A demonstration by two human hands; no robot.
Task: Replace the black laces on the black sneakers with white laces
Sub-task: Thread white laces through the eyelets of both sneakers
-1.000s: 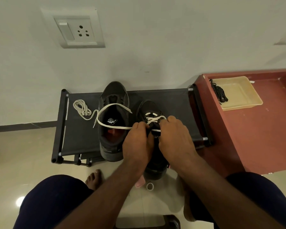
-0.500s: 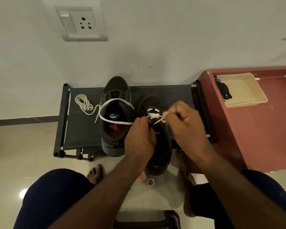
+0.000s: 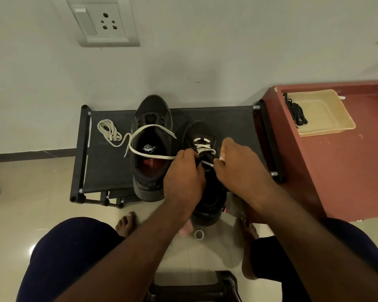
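Two black sneakers stand on a black fabric rack (image 3: 234, 125). The left sneaker (image 3: 151, 118) has no lace threaded. The right sneaker (image 3: 202, 132) has a white lace (image 3: 202, 147) through its front eyelets. My left hand (image 3: 184, 177) grips the lace's left end, which loops out across the left sneaker. My right hand (image 3: 238, 168) pinches the lace's right end beside the right sneaker. A second white lace (image 3: 108, 131) lies coiled on the rack's left part. Black laces (image 3: 296, 111) hang over the edge of a beige tray (image 3: 327, 114).
The tray sits on a red-brown table (image 3: 347, 166) at the right, against the rack. The wall with a socket plate (image 3: 102, 22) is behind. My bare feet, a pink object (image 3: 186, 229) and a small ring (image 3: 199, 234) are on the tiled floor. A black stool (image 3: 194, 286) is below.
My right hand lifted off the right sneaker and moved out to the right with the lace end. My left hand stayed on the shoe. The camera tilted down slightly.
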